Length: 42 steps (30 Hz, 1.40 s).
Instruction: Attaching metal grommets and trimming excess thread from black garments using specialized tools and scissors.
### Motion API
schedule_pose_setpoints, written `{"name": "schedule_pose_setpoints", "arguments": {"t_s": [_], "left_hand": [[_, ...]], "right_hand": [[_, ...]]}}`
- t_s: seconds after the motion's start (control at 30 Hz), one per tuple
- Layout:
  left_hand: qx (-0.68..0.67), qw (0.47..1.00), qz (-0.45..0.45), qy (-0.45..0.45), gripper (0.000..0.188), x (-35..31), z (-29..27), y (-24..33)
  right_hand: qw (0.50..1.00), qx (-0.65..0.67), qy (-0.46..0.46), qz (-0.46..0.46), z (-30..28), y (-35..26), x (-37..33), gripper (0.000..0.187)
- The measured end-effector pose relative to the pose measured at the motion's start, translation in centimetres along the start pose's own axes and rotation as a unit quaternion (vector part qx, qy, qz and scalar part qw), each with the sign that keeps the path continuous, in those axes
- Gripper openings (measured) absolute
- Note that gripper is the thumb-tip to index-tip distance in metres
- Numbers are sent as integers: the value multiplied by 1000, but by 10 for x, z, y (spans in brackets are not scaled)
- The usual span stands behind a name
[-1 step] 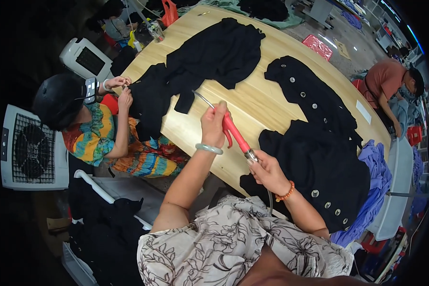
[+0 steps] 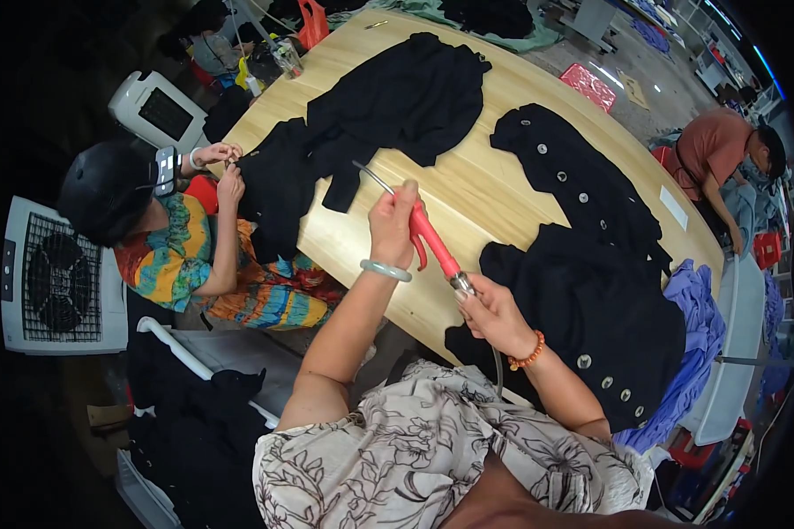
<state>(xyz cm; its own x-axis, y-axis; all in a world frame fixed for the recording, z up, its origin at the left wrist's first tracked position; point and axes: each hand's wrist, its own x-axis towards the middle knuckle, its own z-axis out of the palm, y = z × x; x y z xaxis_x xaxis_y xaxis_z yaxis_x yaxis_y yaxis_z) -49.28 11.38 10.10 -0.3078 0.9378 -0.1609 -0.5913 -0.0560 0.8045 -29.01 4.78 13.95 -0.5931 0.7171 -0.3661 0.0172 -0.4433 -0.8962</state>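
A red air blow gun (image 2: 436,242) with a thin bent metal nozzle is held between my hands above the table. My left hand (image 2: 393,225) is wrapped round its front part, just behind the nozzle. At the other end, my right hand (image 2: 496,315) grips the metal hose fitting (image 2: 460,282), and a hose runs down from there toward my body. The nozzle tip is close to the edge of a black garment (image 2: 397,97). Right of my hands lies another black garment (image 2: 582,291) with large buttons. Beyond it is a black piece (image 2: 582,181) with a row of buttons.
A co-worker (image 2: 163,238) at the table's left edge handles black cloth with both hands. Purple cloth (image 2: 679,353) hangs at the table's right end (image 2: 699,231). More black cloth (image 2: 185,432) fills a bin at lower left. Another person (image 2: 719,159) bends over cloth at far right.
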Motion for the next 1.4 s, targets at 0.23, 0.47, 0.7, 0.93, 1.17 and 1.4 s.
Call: {"name": "schedule_pose_setpoints", "arguments": {"t_s": [0.23,0.47,0.7,0.93,1.17,1.4], "left_hand": [[45,992,112,-34,32,143,-4,45],[218,974,56,-5,25,337,-77,33],[464,867,180,29,20,564,-161,9],[608,753,252,25,30,706,-156,-19],[733,610,302,-15,72,825,-171,-53],[787,502,358,30,77,933,-154,-76]], "right_hand": [[999,46,10,-21,-1,-58,133,25],[978,-40,141,-146,-65,-81,327,29],[933,-139,269,-193,-148,-43,478,29],[870,-218,414,-155,-178,-2,531,27],[827,-222,478,-196,-167,22,541,15],[814,-251,471,-232,-178,35,533,13]]}}
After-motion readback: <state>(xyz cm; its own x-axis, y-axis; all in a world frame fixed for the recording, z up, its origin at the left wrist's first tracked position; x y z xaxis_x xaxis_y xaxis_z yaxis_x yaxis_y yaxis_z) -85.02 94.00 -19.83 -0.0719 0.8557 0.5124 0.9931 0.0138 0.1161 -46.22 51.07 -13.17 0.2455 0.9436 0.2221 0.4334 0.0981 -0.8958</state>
